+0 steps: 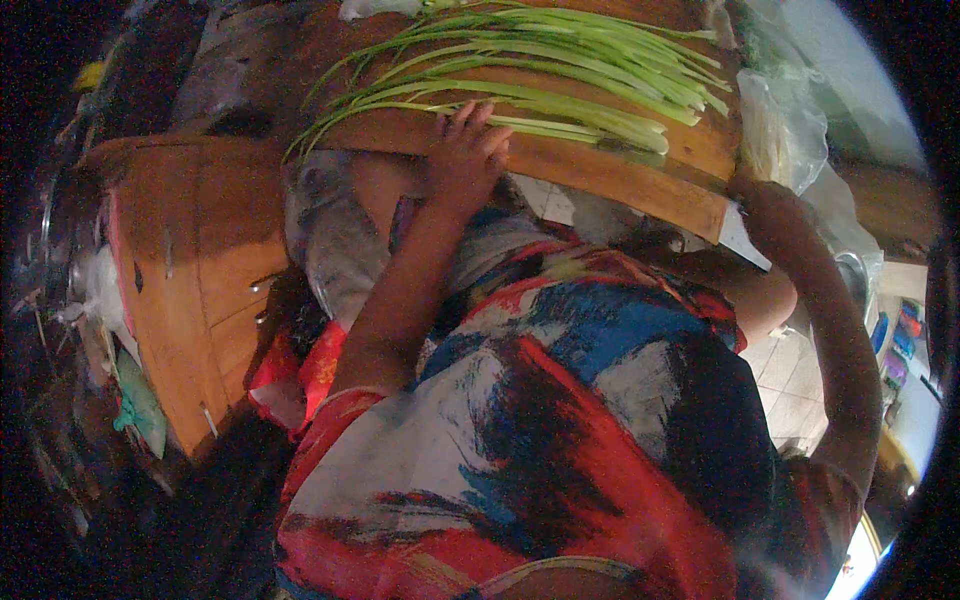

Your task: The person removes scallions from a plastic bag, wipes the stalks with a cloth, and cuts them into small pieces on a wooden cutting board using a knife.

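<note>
Long green vegetable stalks [585,67] lie spread side by side across a brown wooden table [600,169], their cut ends to the right and thin ends to the left. My left hand [476,139] is at the table's near edge, its fingertips on the nearest stalks; whether it grips one cannot be told. At the table's right end, my right hand [754,199] is beside a clear plastic bag [810,127] with pale, thin, long pieces. The fingers of this hand are dark and mostly hidden, so its hold is unclear.
A wooden cabinet [202,285] with metal handles stands at the left. Next to it hang or lie plastic bags, one with green [139,405]. A red patterned item [322,360] is near my left elbow. White material [379,7] lies at the table's far side. Tiled floor [787,382] shows at the right.
</note>
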